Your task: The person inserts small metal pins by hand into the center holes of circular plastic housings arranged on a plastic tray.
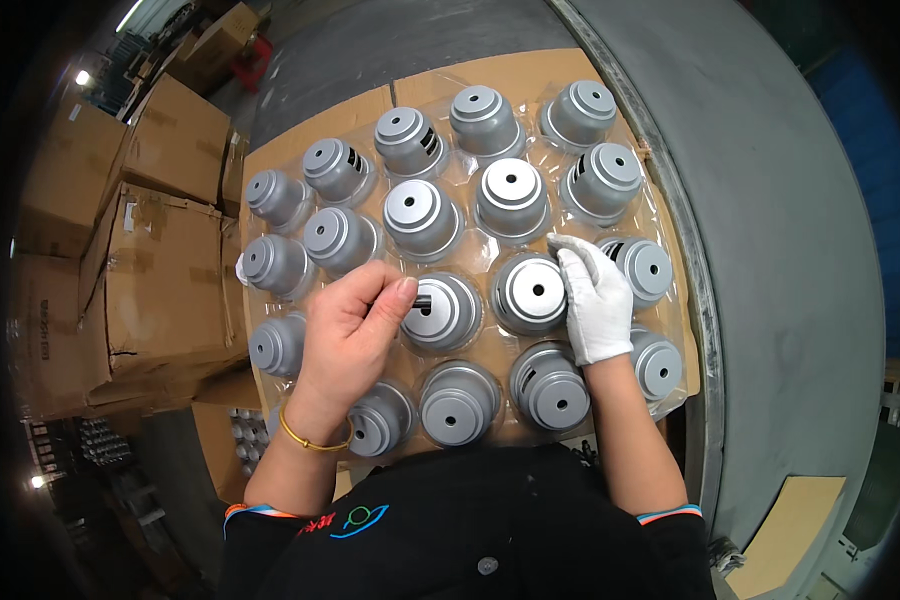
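Observation:
In my left hand (355,325), which is bare, thumb and fingers pinch a small black rod-like piece (423,304). Its end lies over the top of a silver-grey stepped, bell-shaped housing (450,318); whether it touches the centre hole I cannot tell. My right hand (594,300), in a white glove, curves round the right side of the neighbouring grey housing (530,292). Part of its fingers is hidden against that housing. Just right of the glove stands another grey housing (652,272) with a black marking.
Several more such housings (511,196) stand in rows in a clear plastic tray (478,262) over cardboard (530,68). Stacked cartons (170,270) rise at the left. A grey surface with a raised edge (715,300) runs along the right, bearing a tan sheet (788,535).

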